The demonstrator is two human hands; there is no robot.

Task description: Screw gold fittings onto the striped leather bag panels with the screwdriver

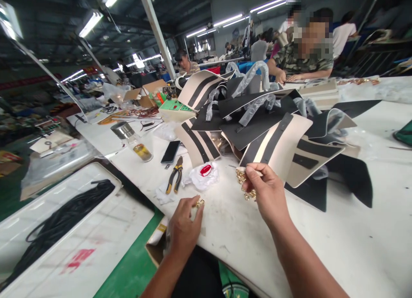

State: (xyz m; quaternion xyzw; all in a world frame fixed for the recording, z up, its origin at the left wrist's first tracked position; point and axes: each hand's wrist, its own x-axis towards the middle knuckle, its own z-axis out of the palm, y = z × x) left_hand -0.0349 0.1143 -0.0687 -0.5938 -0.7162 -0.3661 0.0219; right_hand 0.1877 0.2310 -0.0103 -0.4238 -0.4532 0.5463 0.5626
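My left hand (pixel 186 223) is held over the front edge of the table, thumb and fingers closed on a small gold-coloured metal fitting (pixel 200 203). Farther right, my right hand (pixel 268 187) is closed in a pinch around several gold-coloured metal fittings (pixel 240 176). Some of them show beside and below its fingertips; whether these hang or rest on the table I cannot tell. Just beyond that hand lies a heap of beige and black panels (pixel 279 137) with plastic-wrapped handles. Between the hands, a red oval item (pixel 206 170) sits on crumpled white paper (pixel 197 181).
Pliers (pixel 175 174), a phone (pixel 170 152) and a tilted-looking glass jar (pixel 141 150) stand or lie on the white table (pixel 350 251) at left. Beside the table is a white tray (pixel 125 223) with black cord (pixel 64 229). A person in camouflage (pixel 302 62) works opposite.
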